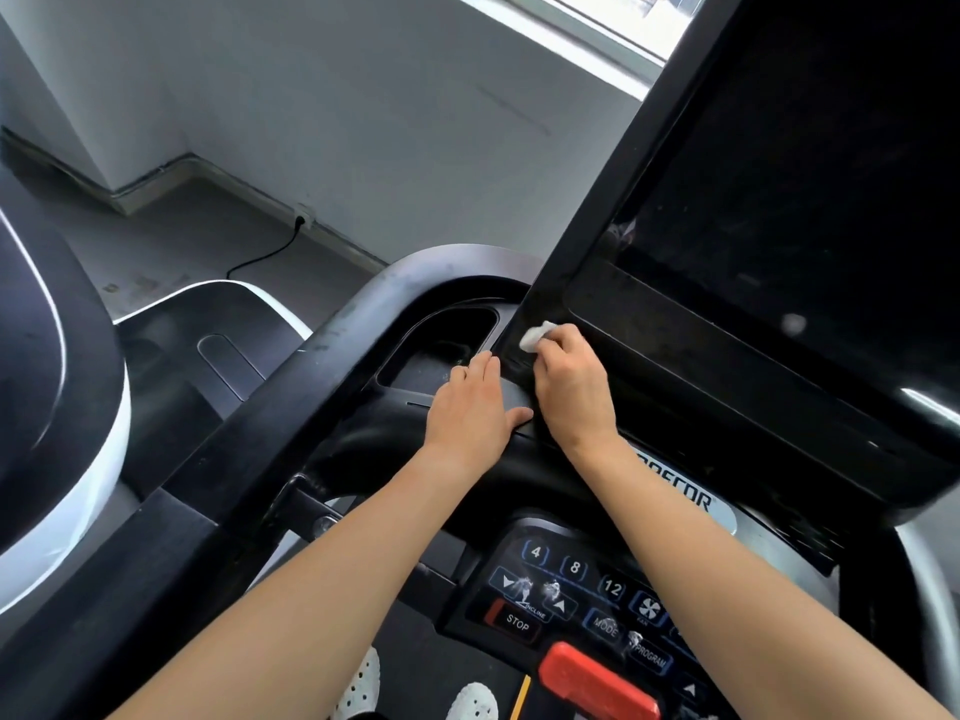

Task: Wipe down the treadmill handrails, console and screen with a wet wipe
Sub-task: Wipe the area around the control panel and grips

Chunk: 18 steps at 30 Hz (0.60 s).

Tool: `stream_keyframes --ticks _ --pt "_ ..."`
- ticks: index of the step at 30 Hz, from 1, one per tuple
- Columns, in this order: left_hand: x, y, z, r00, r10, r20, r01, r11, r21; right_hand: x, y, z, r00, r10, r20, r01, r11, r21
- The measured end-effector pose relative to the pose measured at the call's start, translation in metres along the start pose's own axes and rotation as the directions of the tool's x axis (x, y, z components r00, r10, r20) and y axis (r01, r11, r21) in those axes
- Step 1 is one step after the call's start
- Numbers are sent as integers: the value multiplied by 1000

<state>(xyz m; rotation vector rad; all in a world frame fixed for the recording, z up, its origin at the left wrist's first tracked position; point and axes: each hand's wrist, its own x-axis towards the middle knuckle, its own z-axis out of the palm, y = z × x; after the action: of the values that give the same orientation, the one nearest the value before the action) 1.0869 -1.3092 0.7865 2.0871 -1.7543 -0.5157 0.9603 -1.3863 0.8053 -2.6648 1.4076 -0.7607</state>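
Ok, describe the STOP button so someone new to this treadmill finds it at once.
Start at the big dark screen and drop to the keypad below it, between the forearms. The STOP button sits at the keypad's lower left corner, under the incline arrows. It alone is labelled STOP with a red bar at its left end; the larger plain red tab lies further right.

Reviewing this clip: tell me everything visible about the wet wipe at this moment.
The wet wipe is a small white wad, bunched rather than spread flat, and looks soft and crumpled. Only part of it shows, sticking out past the fingertips of the right hand, which pinches it. It is pressed against the lower left corner of the black screen frame, just above the console ledge. The left hand rests flat nearby and does not touch it. Wetness cannot be judged.
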Motion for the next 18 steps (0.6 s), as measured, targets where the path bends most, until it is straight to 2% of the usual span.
stream_keyframes --ticks 4,11,14,18 --pt "0 -3 0 1000 9 12 -10 1000 15 0 -9 10 998 -49 38 50 999 -17" --pt "3 -3 -1 1000 5 29 -6 999 37 -21 18 -11 998 16 -62 -21 997 -75" --pt "2 -3 -2 1000 7 29 -8 999 35 -7 4 -11 999 36 -17 -37 996 -77" --pt "2 -3 -2 1000 13 23 -15 999 51 4 -7 -2 995 -40 94 47 996 -73"
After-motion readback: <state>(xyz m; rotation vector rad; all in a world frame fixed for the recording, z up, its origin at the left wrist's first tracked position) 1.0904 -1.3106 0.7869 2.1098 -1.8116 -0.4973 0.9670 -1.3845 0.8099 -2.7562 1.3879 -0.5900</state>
